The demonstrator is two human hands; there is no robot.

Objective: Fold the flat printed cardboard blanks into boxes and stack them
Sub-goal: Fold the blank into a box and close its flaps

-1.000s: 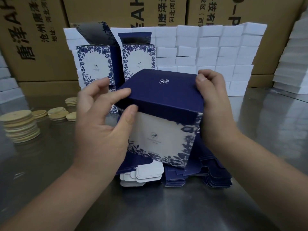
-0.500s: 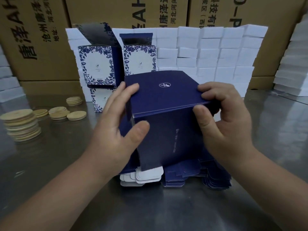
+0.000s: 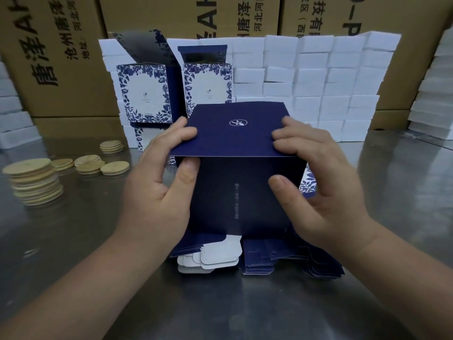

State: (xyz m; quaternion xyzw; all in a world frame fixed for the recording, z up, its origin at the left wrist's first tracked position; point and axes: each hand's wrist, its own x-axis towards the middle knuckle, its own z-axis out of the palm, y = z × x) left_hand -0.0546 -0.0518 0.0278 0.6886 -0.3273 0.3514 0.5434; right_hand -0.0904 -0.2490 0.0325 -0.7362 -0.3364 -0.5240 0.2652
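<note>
Stainless table (image 3: pixel 367 241) carries the stack of flat blanks (image 3: pixel 267 261), with finished boxes (image 3: pixel 144 94) stacked behind. Compared with half a second ago, the box (image 3: pixel 240 192) held above the blanks now faces square-on and its navy lid flap (image 3: pixel 235 131) lies nearly level. Left hand (image 3: pixel 159 180) and right hand (image 3: pixel 316 182) pinch the flap's edges, fingers curled, thumbs on the front panel; closure appears nearly complete.

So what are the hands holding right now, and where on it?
Both hold the navy box: left hand at its top-left corner, right hand at its top-right, fingers on the lid, thumbs on the front face.
</note>
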